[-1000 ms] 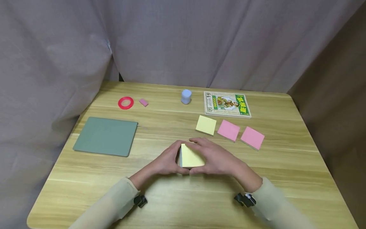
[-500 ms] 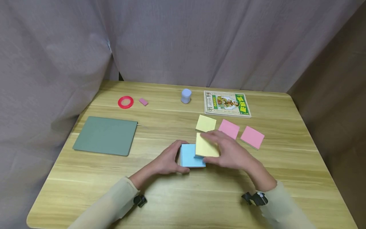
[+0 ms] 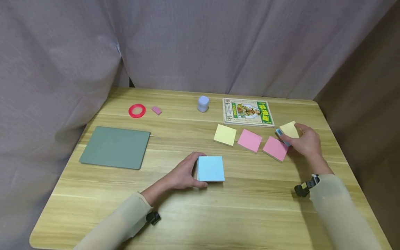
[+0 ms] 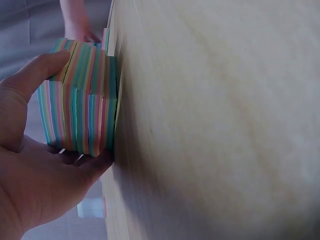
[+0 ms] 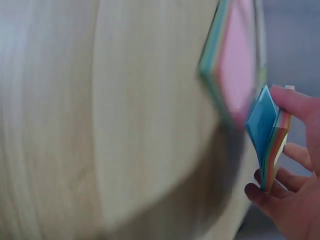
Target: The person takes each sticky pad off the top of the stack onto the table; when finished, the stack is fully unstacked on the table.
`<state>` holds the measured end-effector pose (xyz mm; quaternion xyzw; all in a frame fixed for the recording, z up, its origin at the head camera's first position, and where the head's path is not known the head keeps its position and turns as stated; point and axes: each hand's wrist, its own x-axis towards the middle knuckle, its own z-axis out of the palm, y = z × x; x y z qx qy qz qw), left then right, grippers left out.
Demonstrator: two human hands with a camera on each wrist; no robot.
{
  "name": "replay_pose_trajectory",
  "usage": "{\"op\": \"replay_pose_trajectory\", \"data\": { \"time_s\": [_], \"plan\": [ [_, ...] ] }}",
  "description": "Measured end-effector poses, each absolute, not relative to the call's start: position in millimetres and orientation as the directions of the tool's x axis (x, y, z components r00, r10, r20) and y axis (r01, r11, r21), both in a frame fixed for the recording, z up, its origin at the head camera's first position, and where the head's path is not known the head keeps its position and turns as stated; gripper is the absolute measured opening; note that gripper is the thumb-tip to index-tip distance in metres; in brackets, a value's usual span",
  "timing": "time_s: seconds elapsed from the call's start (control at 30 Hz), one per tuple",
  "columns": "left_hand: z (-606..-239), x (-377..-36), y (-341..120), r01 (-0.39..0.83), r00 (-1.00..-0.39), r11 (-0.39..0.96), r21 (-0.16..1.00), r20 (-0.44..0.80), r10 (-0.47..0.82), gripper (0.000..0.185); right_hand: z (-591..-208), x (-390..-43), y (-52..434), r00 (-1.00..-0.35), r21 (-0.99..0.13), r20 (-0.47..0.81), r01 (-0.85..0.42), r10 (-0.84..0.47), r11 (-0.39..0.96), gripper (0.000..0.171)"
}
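Observation:
My left hand [image 3: 182, 174] grips the left side of a stack of sticky note pads [image 3: 211, 169] at the table's middle, thumb at the near side and fingers at the far side. Blue paper tops the stack; in the left wrist view its striped edges [image 4: 85, 107] show several layers. Off to the right, my right hand [image 3: 308, 141] holds one sticky note pad [image 3: 289, 130] between thumb and fingers. That pad is yellow on top, with a blue underside [image 5: 263, 120] seen in the right wrist view. It is tilted and overlaps the corner of the rightmost pink pad [image 3: 275, 149].
A yellow pad [image 3: 225, 134] and another pink pad [image 3: 249, 140] lie in a row behind the stack. Farther back are a booklet [image 3: 248, 111], a small pale blue container [image 3: 203, 103], a pink eraser [image 3: 156, 110] and a red tape roll [image 3: 143, 111]. A green notebook [image 3: 115, 147] lies left.
My right hand has lifted the yellow-topped pad off the stack and carried it right, past the pink pads, baring the blue top. My left hand stays on the stack.

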<state>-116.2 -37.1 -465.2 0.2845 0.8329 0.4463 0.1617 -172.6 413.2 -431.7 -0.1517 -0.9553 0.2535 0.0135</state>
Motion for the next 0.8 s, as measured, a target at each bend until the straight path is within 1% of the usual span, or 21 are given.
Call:
{"op": "replay_pose_trajectory", "data": {
  "time_s": [0.07, 0.17, 0.3, 0.4, 0.5, 0.67, 0.8],
  "plan": [
    [-465.4, -116.7, -37.0, 0.336, -0.784, 0.438, 0.834, -0.01, 0.621, 0.089, -438.5, -174.4, 425.7, -0.946, -0.479, -0.072, 0.31, 0.315, 0.821, 0.097],
    [-465.7, -117.4, -37.1, 0.339, -0.782, 0.439, 0.832, -0.01, 0.623, 0.089, -445.6, -177.1, 435.2, -0.95, -0.459, -0.073, 0.303, 0.304, 0.835, 0.094],
    [-465.9, -117.8, -37.5, 0.336, -0.78, 0.436, 0.834, -0.013, 0.625, 0.089, -450.7, -180.7, 436.2, -0.96, -0.423, -0.059, 0.273, 0.275, 0.864, 0.087],
    [-466.0, -118.0, -37.7, 0.338, -0.779, 0.432, 0.836, -0.009, 0.627, 0.089, -452.0, -181.8, 434.7, -0.961, -0.388, -0.086, 0.276, 0.264, 0.879, 0.088],
    [-465.7, -118.0, -37.7, 0.342, -0.778, 0.432, 0.834, -0.007, 0.628, 0.089, -451.2, -181.3, 434.4, -0.957, -0.363, -0.133, 0.29, 0.259, 0.886, 0.091],
    [-464.2, -117.8, -37.9, 0.346, -0.773, 0.43, 0.834, -0.006, 0.634, 0.089, -446.5, -179.6, 433.8, -0.956, -0.374, -0.186, 0.283, 0.228, 0.883, 0.092],
    [-463.4, -117.6, -38.3, 0.342, -0.771, 0.429, 0.836, -0.011, 0.636, 0.091, -437.4, -177.7, 424.2, -0.969, -0.351, -0.169, 0.23, 0.18, 0.908, 0.089]
  ]
}}
